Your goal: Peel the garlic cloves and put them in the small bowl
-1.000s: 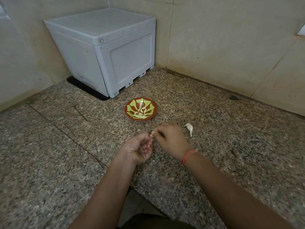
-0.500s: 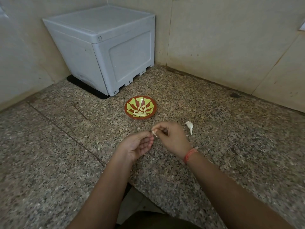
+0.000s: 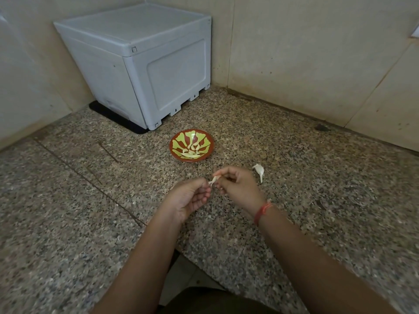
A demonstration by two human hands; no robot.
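Note:
A small red-and-green bowl sits on the speckled stone counter and holds several peeled garlic cloves. Just in front of it, my right hand pinches a garlic clove between thumb and fingertips. My left hand pinches a strip of papery skin that hangs from that clove. Both hands hover a little above the counter. A piece of white garlic with its stem lies on the counter to the right of my right hand.
A grey plastic box stands in the back left corner against the tiled walls. The counter's front edge runs beneath my forearms. A dark stain marks the counter near the right wall.
My hands have drawn slightly apart, and a strip of skin now stretches between them. The view has shifted a little; the bowl and the loose garlic piece have not moved.

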